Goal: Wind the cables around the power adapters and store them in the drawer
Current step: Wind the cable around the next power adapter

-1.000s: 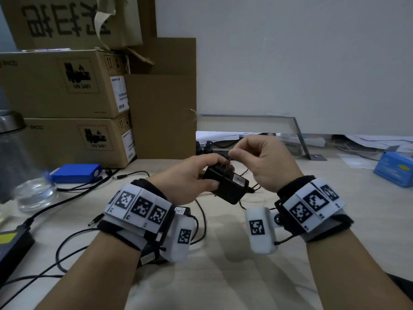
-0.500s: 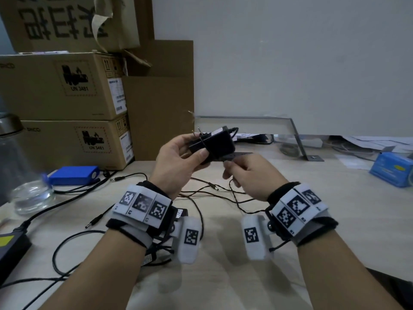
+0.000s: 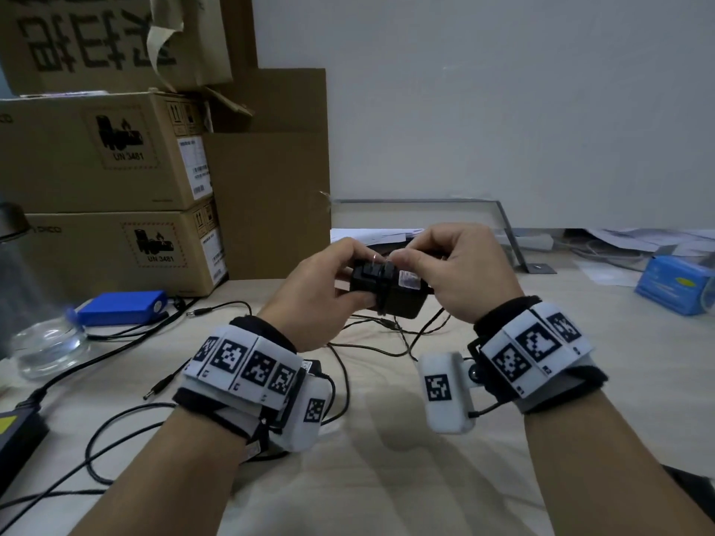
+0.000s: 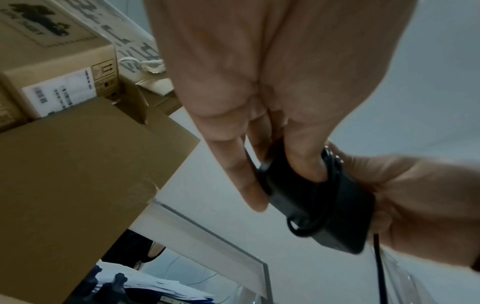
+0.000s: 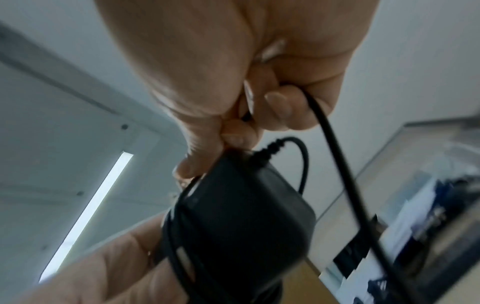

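A black power adapter with a white label is held above the desk, several turns of its thin black cable wound around its body. My left hand grips the adapter by its left end, thumb and fingers on opposite faces. My right hand pinches the cable just over the adapter's top. The loose rest of the cable trails down onto the desk below. No drawer is in view.
Stacked cardboard boxes stand at the back left. A blue pack, a glass jar, more black cables with barrel plugs and a black brick lie left. A blue box and papers lie right.
The adapter, raised half a second ago, has come back down. My right hand rose from below it to its top, carrying the cable around the body.
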